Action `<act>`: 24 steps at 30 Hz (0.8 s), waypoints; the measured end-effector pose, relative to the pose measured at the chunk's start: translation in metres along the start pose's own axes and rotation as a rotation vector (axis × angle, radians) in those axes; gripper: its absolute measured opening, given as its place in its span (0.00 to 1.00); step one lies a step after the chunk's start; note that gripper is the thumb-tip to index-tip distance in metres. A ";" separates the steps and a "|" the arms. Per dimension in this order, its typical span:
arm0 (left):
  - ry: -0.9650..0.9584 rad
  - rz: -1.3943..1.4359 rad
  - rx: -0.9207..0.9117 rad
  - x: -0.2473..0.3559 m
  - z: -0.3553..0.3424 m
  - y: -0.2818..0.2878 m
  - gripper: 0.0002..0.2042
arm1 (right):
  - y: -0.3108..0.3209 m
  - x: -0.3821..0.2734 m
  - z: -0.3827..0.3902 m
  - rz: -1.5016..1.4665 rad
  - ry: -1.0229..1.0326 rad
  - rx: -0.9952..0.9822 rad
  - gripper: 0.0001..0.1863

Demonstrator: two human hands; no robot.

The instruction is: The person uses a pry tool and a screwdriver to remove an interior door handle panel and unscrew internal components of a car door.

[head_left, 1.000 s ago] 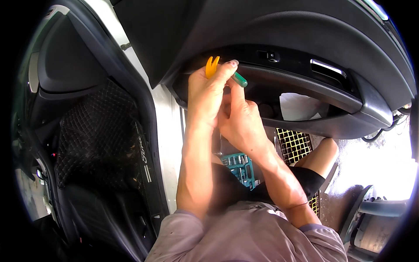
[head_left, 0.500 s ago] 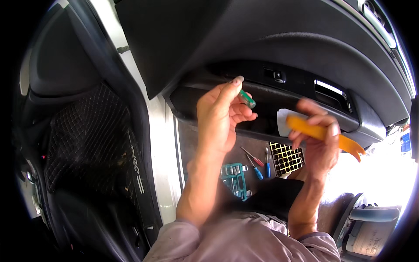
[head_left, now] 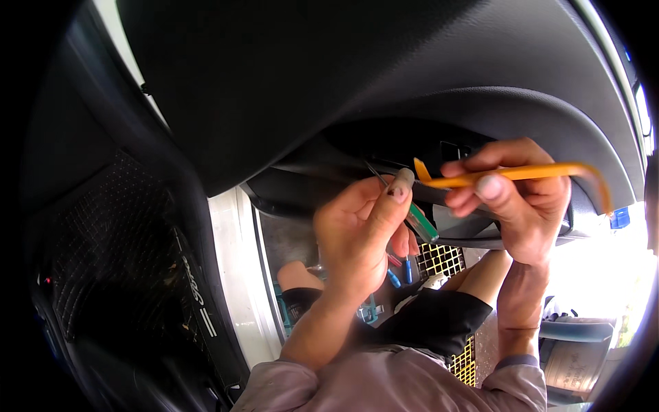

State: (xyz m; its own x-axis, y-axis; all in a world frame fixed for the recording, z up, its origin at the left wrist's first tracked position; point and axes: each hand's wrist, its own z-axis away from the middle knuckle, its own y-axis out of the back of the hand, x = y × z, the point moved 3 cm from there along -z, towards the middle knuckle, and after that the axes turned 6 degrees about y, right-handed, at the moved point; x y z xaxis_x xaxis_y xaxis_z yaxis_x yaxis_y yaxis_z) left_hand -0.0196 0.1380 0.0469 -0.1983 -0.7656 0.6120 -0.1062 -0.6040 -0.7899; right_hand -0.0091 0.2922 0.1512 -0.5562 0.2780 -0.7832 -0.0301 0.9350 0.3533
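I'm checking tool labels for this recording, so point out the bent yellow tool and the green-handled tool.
Bent yellow tool (head_left: 532, 172): head view, on the middle of its long bar.
Green-handled tool (head_left: 421, 222): head view, on its green handle.

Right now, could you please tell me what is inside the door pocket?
A pale sheet shows inside the door pocket, partly covered by the right hand. The left hand and its green-handled screwdriver hide part of the pocket, so anything there cannot be seen.
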 end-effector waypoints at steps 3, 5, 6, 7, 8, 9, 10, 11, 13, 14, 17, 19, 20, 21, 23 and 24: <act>-0.001 0.001 -0.028 -0.001 -0.002 0.002 0.13 | -0.003 -0.002 -0.007 -0.001 -0.002 -0.054 0.13; -0.008 -0.022 -0.039 0.002 -0.002 0.003 0.13 | -0.004 0.001 -0.014 0.000 0.038 -0.128 0.12; -0.031 -0.028 -0.046 0.001 -0.002 0.004 0.13 | -0.004 -0.002 -0.017 0.021 0.017 -0.128 0.12; -0.058 -0.032 -0.054 0.000 -0.002 0.005 0.13 | -0.004 -0.004 -0.019 0.044 -0.001 -0.130 0.12; -0.085 -0.036 -0.061 -0.001 -0.002 0.005 0.13 | -0.004 -0.004 -0.023 0.087 0.068 -0.181 0.12; -0.087 -0.021 -0.073 -0.001 -0.003 0.005 0.13 | -0.003 -0.004 -0.027 0.127 0.140 -0.227 0.12; -0.090 -0.008 -0.083 -0.001 -0.004 0.005 0.13 | -0.005 -0.005 -0.030 0.149 0.132 -0.227 0.12; -0.093 0.005 -0.093 -0.002 -0.005 0.005 0.13 | -0.004 -0.007 -0.033 0.171 0.081 -0.244 0.12; -0.106 0.010 -0.068 -0.004 -0.006 0.003 0.12 | -0.004 -0.013 -0.040 0.158 -0.183 -0.175 0.13; -0.109 0.013 -0.060 -0.004 -0.007 0.001 0.11 | -0.004 -0.009 -0.046 0.170 -0.190 -0.180 0.13; -0.099 0.023 -0.036 -0.003 -0.007 0.003 0.11 | -0.013 -0.006 -0.050 0.173 -0.190 -0.210 0.12; -0.076 0.129 -0.070 -0.001 -0.008 0.006 0.08 | -0.013 -0.006 -0.049 0.371 0.255 -0.281 0.11; -0.099 0.143 -0.106 -0.004 -0.010 0.008 0.08 | -0.014 -0.007 -0.047 0.393 0.381 -0.294 0.11; -0.124 0.158 -0.142 -0.005 -0.011 0.008 0.08 | -0.014 -0.008 -0.044 0.418 0.508 -0.299 0.11; -0.084 0.113 -0.066 0.000 -0.011 0.006 0.08 | -0.014 -0.007 -0.039 0.398 0.380 -0.222 0.13; -0.066 0.091 -0.028 0.001 -0.011 0.005 0.08 | -0.014 -0.006 -0.038 0.395 0.342 -0.221 0.13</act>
State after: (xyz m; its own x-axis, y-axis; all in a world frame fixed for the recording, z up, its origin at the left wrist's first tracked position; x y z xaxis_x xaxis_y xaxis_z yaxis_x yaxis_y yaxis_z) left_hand -0.0307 0.1368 0.0432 -0.1443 -0.8302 0.5385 -0.1180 -0.5259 -0.8423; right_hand -0.0370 0.2686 0.1703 -0.7968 0.4760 -0.3722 0.0825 0.6958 0.7135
